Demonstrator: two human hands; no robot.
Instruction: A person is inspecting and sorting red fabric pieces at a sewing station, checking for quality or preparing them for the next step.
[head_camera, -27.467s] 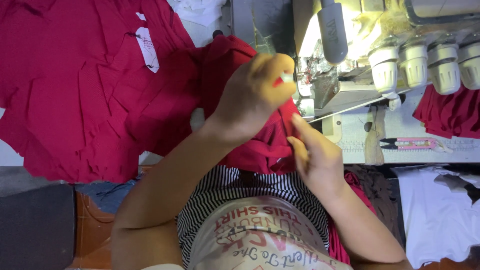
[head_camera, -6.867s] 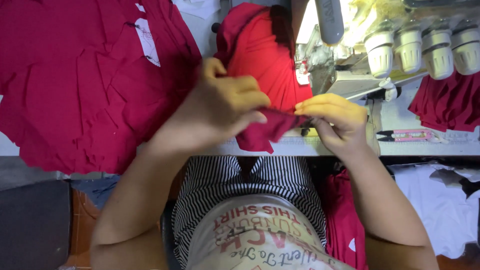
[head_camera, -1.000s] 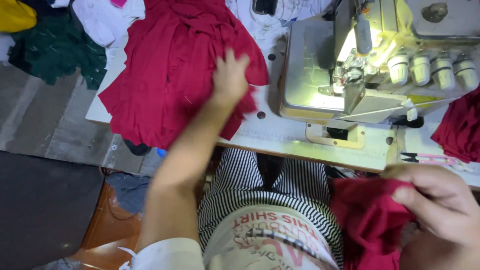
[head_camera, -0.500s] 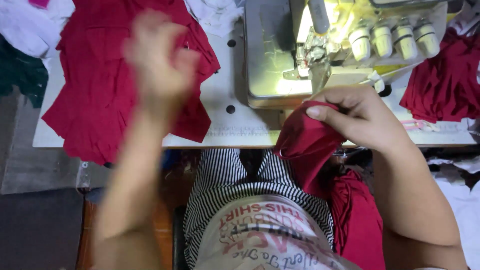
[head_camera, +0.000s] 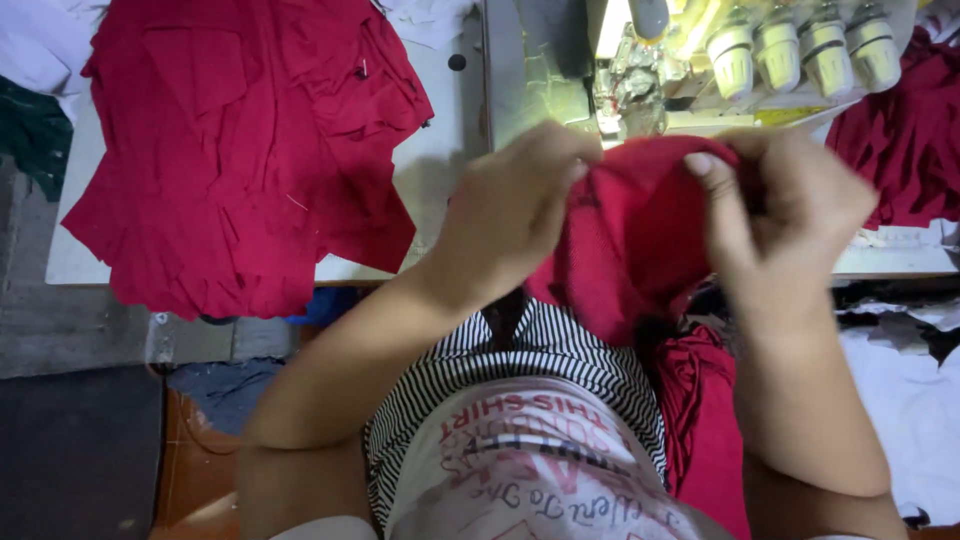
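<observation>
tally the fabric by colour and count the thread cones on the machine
Red fabric: 3 (piece held up by left hand and right hand, pile on table, heap at right)
White cloth: 2 ()
Dark green cloth: 1
Pale thread cones: 3
Total: 9

- fabric piece (head_camera: 630, 230) between left hand (head_camera: 515, 205) and right hand (head_camera: 790, 205), just in front of sewing machine (head_camera: 640, 60)
- garment pile (head_camera: 240, 150) on table (head_camera: 450, 140), left of machine
- thread cones (head_camera: 795, 50) on machine's right
</observation>
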